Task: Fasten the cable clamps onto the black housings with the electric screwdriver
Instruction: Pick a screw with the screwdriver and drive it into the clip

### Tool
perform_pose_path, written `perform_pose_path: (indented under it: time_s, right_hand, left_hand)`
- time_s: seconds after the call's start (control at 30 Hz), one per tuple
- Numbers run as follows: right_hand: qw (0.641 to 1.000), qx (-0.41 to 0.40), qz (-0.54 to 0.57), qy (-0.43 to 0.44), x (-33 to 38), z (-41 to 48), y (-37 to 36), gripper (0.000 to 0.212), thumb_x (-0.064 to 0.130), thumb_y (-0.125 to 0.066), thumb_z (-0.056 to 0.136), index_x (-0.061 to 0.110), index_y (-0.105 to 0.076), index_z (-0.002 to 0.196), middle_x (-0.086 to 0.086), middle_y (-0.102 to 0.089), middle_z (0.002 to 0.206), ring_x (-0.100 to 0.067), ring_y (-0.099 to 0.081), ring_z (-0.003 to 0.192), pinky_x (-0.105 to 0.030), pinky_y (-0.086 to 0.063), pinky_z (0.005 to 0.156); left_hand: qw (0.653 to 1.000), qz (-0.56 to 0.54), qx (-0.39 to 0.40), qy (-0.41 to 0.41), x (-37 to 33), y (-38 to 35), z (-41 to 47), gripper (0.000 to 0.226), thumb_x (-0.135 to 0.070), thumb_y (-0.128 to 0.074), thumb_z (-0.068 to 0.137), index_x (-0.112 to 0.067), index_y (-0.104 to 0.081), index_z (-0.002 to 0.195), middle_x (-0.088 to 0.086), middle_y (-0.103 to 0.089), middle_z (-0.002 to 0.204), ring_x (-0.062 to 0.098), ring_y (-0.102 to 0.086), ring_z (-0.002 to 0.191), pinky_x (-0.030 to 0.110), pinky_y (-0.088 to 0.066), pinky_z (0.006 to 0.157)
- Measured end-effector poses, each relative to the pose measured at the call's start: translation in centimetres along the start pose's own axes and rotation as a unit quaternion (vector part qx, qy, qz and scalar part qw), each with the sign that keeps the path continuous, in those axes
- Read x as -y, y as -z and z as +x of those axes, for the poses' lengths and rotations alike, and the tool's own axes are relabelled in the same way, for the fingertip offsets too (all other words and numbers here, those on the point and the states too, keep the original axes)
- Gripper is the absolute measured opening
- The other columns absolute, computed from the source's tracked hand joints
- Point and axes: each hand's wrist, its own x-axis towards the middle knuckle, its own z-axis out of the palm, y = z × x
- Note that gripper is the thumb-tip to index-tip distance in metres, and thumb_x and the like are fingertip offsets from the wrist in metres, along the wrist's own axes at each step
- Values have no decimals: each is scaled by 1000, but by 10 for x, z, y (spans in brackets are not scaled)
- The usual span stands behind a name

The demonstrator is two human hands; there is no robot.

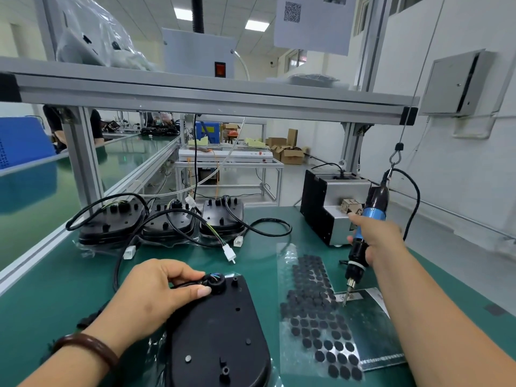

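Here the green bench (83,280) carries everything, and the work sits close to the person so both hands reach it without stretching. At about twelve o'clock three finished-looking housings (164,223) wait in a row, their cables looped out of the way. At one o'clock stands a grey box (332,216), which I take for a screw feeder, near the tool hand.

Nearest, at six o'clock, lies the black housing (220,331) being worked on, flat on its face so its back is open to the tool. To its right, at four o'clock, a clear sheet of black dots (315,311) lies just beside it.

The right hand (382,241) is wrapped tight around the electric screwdriver (365,236), which hangs from a cord overhead to take its weight. Its tip points down over the sheet, well apart from the housing, so no screw is being driven yet.

The left hand (156,297) pinches the cable clamp (215,283) between thumb and fingers, pressing it onto the housing's upper edge, likely to keep it from twisting when the screw bites.
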Motion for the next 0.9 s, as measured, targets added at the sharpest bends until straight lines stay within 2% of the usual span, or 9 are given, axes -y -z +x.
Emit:
perform_pose_path:
  time_s: [0.07,0.17,0.3,0.37,0.5,0.6,0.73,0.8,0.9]
  right_hand:
    - [1000,-19,0,18,0,-4,-2,58,15,-77,79,2,-45,126,-19,-55,119,-24,-55,61,-32,-46,50]
    - [999,-6,36,36,6,-16,-4,41,15,-71,83,3,-51,117,-17,-58,105,-21,-54,59,-29,-45,51]
    - [975,118,164,94,27,-53,-15,15,13,-65,86,9,-53,95,-9,-53,66,-18,-54,47,-25,-48,47]
    - [948,201,221,110,40,-80,-27,13,18,-64,87,13,-54,94,-6,-54,61,-17,-56,47,-25,-51,49]
    - [921,295,184,178,58,-127,-53,5,21,-64,86,18,-62,90,-3,-53,60,-19,-53,50,-29,-52,54]
    - [897,280,147,310,69,-150,-67,12,21,-66,79,17,-59,87,0,-52,57,-18,-50,46,-28,-47,48]
    - [861,125,-18,492,83,-156,-75,20,31,-66,69,30,-48,77,8,-55,65,-29,-62,60,-43,-55,55]
    - [857,97,-55,503,85,-150,-75,23,32,-65,69,30,-44,79,6,-54,70,-31,-64,65,-40,-54,56]
    - [895,180,62,403,80,-144,-79,20,18,-69,79,20,-50,82,2,-55,62,-16,-56,46,-27,-47,48]
  left_hand:
    - [1000,3,-1,-3,0,0,1,15,-31,-85,64,-34,-76,76,-19,-71,74,-4,-63,72,10,-42,66]
    - [1000,0,-4,-8,1,-1,0,14,-31,-85,63,-34,-76,74,-21,-70,73,-8,-60,63,5,-40,58]
    - [1000,-3,-6,-9,0,0,0,15,-32,-86,62,-34,-76,73,-22,-70,73,-9,-58,58,4,-40,56]
    - [1000,6,-8,-14,0,0,0,15,-33,-86,62,-35,-76,74,-20,-71,75,-9,-61,70,4,-41,63]
    - [1000,11,-9,-21,3,0,0,17,-35,-85,64,-34,-75,78,-15,-71,78,-9,-61,77,2,-40,66]
    - [999,21,-6,-25,4,0,1,18,-38,-84,65,-36,-74,80,-16,-70,81,-8,-61,80,2,-39,68]
    - [999,18,-4,-28,6,-1,2,16,-39,-84,66,-37,-73,78,-20,-69,81,-16,-57,81,-2,-38,67]
    - [999,11,-3,-30,7,-1,2,16,-39,-84,65,-37,-73,77,-21,-68,79,-16,-57,80,-1,-38,66]
    - [999,8,-3,-31,8,-1,3,17,-39,-84,65,-37,-73,76,-22,-68,77,-15,-58,80,-1,-38,67]
